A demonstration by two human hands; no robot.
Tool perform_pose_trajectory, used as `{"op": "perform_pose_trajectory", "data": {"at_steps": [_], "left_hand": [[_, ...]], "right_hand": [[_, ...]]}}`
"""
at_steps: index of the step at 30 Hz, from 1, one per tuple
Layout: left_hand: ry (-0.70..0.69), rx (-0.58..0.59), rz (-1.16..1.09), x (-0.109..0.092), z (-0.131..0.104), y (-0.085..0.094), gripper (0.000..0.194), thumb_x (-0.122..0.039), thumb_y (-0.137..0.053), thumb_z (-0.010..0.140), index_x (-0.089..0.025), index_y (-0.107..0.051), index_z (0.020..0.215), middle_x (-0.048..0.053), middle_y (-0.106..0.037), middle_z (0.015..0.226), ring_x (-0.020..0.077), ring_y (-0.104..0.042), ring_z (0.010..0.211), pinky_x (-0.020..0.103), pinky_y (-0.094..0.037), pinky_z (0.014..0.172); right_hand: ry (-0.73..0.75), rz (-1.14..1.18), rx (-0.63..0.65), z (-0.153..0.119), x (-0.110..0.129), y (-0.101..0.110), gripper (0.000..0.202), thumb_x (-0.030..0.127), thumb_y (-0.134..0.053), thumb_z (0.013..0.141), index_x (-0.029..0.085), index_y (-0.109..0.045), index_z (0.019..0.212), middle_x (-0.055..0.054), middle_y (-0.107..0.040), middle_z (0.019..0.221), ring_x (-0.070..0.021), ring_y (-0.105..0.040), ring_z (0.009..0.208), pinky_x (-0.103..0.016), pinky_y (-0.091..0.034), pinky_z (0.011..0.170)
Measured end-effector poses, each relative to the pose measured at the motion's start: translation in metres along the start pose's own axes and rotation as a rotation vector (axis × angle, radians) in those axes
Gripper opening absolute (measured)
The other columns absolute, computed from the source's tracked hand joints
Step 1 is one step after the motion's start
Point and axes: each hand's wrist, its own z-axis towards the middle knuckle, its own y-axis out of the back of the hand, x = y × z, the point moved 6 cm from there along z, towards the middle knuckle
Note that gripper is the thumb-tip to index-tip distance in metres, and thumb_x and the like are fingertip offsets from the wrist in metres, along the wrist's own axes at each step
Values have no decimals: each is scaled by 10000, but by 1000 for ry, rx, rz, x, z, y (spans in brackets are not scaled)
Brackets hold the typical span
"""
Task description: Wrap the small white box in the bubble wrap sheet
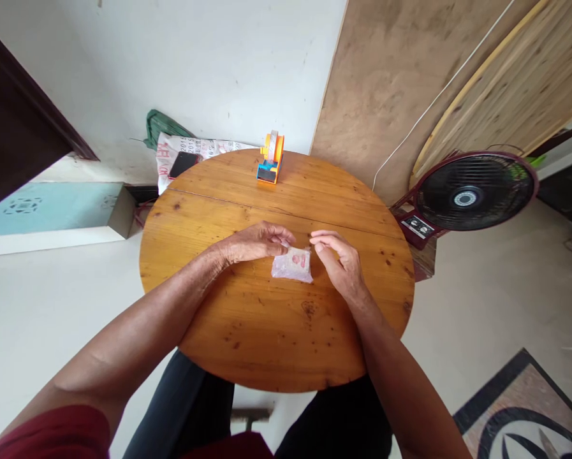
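My small clear packet (293,264), pinkish with red print, lies flat near the middle of the round wooden bench (247,319). My left hand (254,242) pinches its top left corner; my right hand (340,258), fingers curled, pinches its right edge.

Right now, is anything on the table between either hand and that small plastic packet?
Nothing visible. The left hand and right hand both have fingertips at the top edge of the packet, one at each corner. The only other thing on the table is the orange tape dispenser, at the far edge.
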Motion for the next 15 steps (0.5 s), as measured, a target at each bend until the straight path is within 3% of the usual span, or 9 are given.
{"op": "perform_pose_trajectory", "data": {"at_steps": [4, 9, 11, 15], "left_hand": [[52, -57, 0, 4, 0, 6, 409, -338, -680, 679, -133, -625, 1029, 40, -683, 944, 163, -620, 834, 279, -462, 794], [67, 20, 67, -3, -6, 2, 350, -323, -657, 714, -151, -638, 1019, 16, -676, 870, 116, -582, 692, 224, -430, 627], [79, 47, 72, -4, -6, -2, 376, -309, -657, 714, -161, -638, 1059, 16, -675, 882, 114, -582, 688, 207, -417, 578], [75, 22, -59, 0, -2, -4, 473, -251, -662, 683, -146, -587, 1138, 27, -662, 904, 104, -572, 649, 207, -433, 540]], "right_hand": [[-138, 40, 167, 0, -4, -4, 246, 318, -598, 856, 238, -648, 1084, -49, -702, 1062, -216, -650, 1003, -413, -483, 952], [-134, -18, 423, -7, 1, -14, 691, 319, -708, 753, 321, -436, 1387, -57, -545, 1381, -267, -535, 1238, -480, -425, 1039], [-119, -121, 436, -9, -2, -19, 781, 291, -734, 709, 318, -403, 1416, -67, -559, 1364, -291, -536, 1226, -511, -422, 1029], [-92, -228, 353, -10, -7, -30, 742, 283, -719, 704, 264, -438, 1391, -87, -603, 1305, -294, -578, 1156, -492, -457, 980]]}}
